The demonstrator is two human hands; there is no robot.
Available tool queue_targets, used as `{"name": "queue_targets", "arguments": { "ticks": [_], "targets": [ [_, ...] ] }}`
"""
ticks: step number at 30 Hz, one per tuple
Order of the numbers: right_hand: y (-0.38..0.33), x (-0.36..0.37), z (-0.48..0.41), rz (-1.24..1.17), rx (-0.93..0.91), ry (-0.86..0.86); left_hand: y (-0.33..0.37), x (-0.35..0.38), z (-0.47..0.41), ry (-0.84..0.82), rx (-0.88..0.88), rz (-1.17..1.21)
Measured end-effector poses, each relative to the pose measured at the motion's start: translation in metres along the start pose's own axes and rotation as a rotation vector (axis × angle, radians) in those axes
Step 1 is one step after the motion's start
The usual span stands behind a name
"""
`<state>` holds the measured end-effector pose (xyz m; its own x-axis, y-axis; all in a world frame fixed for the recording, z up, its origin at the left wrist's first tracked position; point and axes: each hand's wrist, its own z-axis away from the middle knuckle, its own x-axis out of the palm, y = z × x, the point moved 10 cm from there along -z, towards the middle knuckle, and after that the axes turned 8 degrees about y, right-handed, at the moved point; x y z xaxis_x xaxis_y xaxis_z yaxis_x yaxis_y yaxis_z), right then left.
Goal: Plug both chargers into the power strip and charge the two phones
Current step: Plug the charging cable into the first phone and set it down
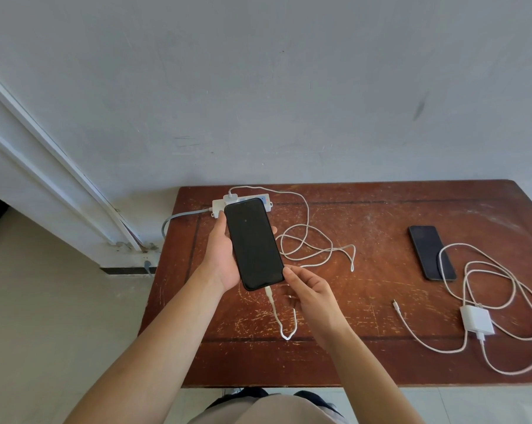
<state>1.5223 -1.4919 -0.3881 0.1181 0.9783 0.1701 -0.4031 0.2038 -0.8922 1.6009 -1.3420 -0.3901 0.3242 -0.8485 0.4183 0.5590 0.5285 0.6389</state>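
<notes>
Over left half of scratched reddish-brown wooden tabletop (365, 209): left hand (220, 255) wrapped around black slab phone (254, 243), screen up and dark, long axis running near-to-far. White braided cable (304, 240) seated in phone's near end, trailing back to small white charger (230, 198) in white power strip (243, 203) at far edge. Right hand (310, 290) loosely curled just beside phone's near corner, holding nothing, fingertip touching.

Well apart to the right: second black phone (431, 252) flat, long axis also near-to-far, unplugged. Second white charger block (477, 319) near it, loose cable tip (396, 304) on its left. Right hand nearer; likely next reach rightward.
</notes>
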Motion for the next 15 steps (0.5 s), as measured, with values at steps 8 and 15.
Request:
{"name": "queue_targets", "arguments": {
  "ticks": [8,15],
  "targets": [
    [0.0011,0.0002,-0.0011,-0.004,0.0,-0.01,0.002,0.0011,0.0002,0.016,-0.008,-0.005],
    [0.0026,0.0015,-0.0032,-0.002,-0.013,-0.034,0.0038,-0.0017,0.0013,0.046,0.001,-0.046]
  ]
}}
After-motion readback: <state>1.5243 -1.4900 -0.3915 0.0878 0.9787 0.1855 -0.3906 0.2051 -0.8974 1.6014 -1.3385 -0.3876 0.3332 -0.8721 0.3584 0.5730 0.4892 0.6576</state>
